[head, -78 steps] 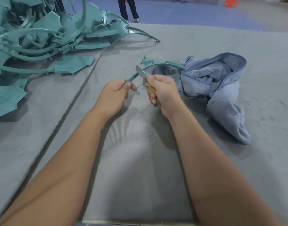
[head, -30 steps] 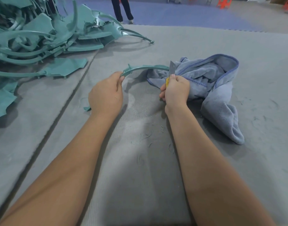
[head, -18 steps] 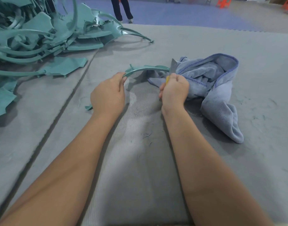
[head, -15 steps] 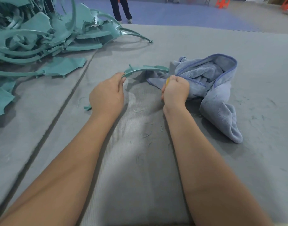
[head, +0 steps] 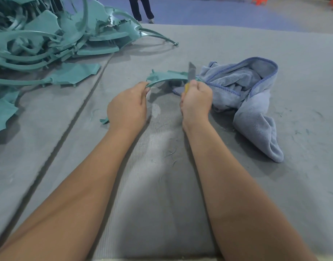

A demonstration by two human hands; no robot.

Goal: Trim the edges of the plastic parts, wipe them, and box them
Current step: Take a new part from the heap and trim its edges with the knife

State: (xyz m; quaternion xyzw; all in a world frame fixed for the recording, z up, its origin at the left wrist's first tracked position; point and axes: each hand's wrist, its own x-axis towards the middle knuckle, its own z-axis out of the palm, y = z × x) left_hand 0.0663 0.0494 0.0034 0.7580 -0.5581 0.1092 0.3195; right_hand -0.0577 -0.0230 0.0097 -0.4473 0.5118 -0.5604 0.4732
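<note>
Trimming is underway: just left of the cloth (head: pixel 246 91), the left hand (head: pixel 127 106) grips the curved plastic part (head: pixel 167 77), the right hand (head: pixel 196 99) clutches the knife (head: pixel 190 73); wiping, boxing and the pile (head: pixel 49 38) remain.

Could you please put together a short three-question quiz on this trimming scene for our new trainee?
1. True or false: the right hand grips a knife with its blade against the curved plastic part.
2. Which hand holds the near end of that part?
3. Where does the blue cloth lie? A) on the pile of plastic parts B) on the grey mat, right of the hands C) over the left forearm

Key: 1 true; 2 the left hand; 3 B.
</note>
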